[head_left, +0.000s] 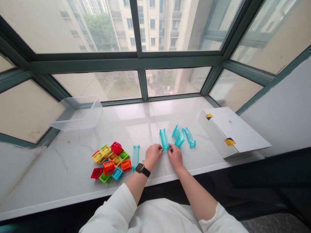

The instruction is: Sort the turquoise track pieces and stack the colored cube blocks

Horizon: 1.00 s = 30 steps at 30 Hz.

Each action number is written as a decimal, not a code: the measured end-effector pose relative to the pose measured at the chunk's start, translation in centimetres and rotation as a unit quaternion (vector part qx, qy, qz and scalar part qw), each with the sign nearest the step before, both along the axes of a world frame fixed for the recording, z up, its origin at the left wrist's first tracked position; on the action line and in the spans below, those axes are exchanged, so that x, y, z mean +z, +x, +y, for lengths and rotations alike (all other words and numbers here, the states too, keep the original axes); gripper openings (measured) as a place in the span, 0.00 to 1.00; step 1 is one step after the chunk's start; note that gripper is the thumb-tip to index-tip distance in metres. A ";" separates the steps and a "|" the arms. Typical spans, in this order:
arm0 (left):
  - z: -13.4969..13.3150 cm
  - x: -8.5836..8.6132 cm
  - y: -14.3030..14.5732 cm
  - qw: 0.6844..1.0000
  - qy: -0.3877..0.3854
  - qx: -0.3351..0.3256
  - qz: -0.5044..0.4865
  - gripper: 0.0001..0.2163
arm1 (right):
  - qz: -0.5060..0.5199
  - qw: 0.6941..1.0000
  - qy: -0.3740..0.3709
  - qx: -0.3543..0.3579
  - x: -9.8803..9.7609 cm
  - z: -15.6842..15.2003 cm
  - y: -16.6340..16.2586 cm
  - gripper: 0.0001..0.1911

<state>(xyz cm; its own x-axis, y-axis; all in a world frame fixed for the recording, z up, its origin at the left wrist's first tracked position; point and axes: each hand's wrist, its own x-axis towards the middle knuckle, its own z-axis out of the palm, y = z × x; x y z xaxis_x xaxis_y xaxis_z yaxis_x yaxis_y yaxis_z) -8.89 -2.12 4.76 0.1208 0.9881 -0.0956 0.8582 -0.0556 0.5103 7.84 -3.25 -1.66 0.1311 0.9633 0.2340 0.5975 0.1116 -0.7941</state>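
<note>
Right of the heap of coloured blocks, past a clear teal strip just beside it, a straight teal track piece rests on the white bench. The left hand and right hand both grasp its near end with their fingertips. Farther right of the heap lie a curved teal piece, a slim teal piece and a white box; behind and left of it, a clear bin

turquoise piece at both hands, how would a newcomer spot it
On the white sill, look between the colourful pile and white box. The left hand and right hand flank the straight turquoise piece; only it has fingers at its end.
</note>
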 end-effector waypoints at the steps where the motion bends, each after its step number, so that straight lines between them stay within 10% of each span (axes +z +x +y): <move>1: 0.0 0.0 0.0 1.000 0.000 0.000 0.001 0.07 | -0.004 1.000 0.004 0.001 0.0 0.0 0.0 0.18; 30: 0.1 0.0 0.2 1.000 0.008 -0.012 0.028 0.06 | -0.042 0.999 0.026 0.018 -0.8 -0.1 0.0 0.18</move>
